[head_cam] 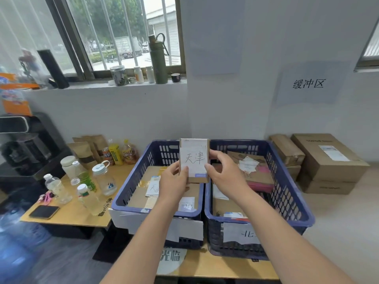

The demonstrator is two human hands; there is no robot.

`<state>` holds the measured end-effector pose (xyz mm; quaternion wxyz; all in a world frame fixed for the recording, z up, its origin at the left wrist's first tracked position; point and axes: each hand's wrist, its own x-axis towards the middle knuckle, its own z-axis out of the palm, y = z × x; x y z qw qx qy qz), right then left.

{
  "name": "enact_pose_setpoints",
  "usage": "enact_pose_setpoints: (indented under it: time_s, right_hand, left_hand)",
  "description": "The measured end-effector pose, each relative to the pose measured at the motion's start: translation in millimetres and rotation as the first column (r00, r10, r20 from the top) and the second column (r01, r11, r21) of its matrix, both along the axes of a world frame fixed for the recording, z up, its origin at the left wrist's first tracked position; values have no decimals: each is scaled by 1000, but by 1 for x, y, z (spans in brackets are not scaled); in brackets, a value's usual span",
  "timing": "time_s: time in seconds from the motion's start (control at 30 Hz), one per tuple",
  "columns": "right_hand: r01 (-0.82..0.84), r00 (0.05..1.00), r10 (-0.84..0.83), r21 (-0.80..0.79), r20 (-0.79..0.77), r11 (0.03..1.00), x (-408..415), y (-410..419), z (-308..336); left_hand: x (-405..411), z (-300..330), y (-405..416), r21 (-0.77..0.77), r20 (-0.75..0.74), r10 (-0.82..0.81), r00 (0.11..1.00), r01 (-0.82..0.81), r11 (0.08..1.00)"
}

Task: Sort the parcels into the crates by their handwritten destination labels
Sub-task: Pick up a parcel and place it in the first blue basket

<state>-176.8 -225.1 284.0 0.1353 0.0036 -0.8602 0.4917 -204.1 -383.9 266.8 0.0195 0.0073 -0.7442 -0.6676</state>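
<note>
A small cardboard parcel (194, 158) with a white handwritten label reading 天津 is held upright above the gap between two blue crates. My left hand (173, 179) grips its lower left edge and my right hand (222, 171) grips its right side. The left crate (131, 181) holds a large flat carton with a white label. The right crate (287, 191) holds several cardboard parcels and a pink one. A paper tag with handwriting hangs on the right crate's front; the left crate's front tag is partly hidden by my left arm.
A low wooden table (67, 214) at the left carries several drink bottles, a phone (44, 211) and snack pouches. Stacked cardboard boxes (328, 160) stand on the floor at the right by the wall. A paper sign hangs on the wall above them. Bottles line the windowsill.
</note>
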Motion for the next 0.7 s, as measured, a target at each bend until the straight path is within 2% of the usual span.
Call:
enact_pose_setpoints:
  time_s: [0.2, 0.43, 0.7]
  right_hand:
    - [1, 1000, 0, -53, 19, 999, -26, 9, -15]
    - [1, 997, 9, -126, 77, 992, -95, -11, -28]
    - [50, 961, -80, 119, 265, 992, -205, -53, -75]
  left_hand:
    - [-32, -10, 1, -240, -127, -12, 992, -19, 971]
    - [-118, -16, -8, -303, -189, -36, 981, -23, 953]
    - [-228, -73, -22, -406, -107, -185, 977, 127, 905]
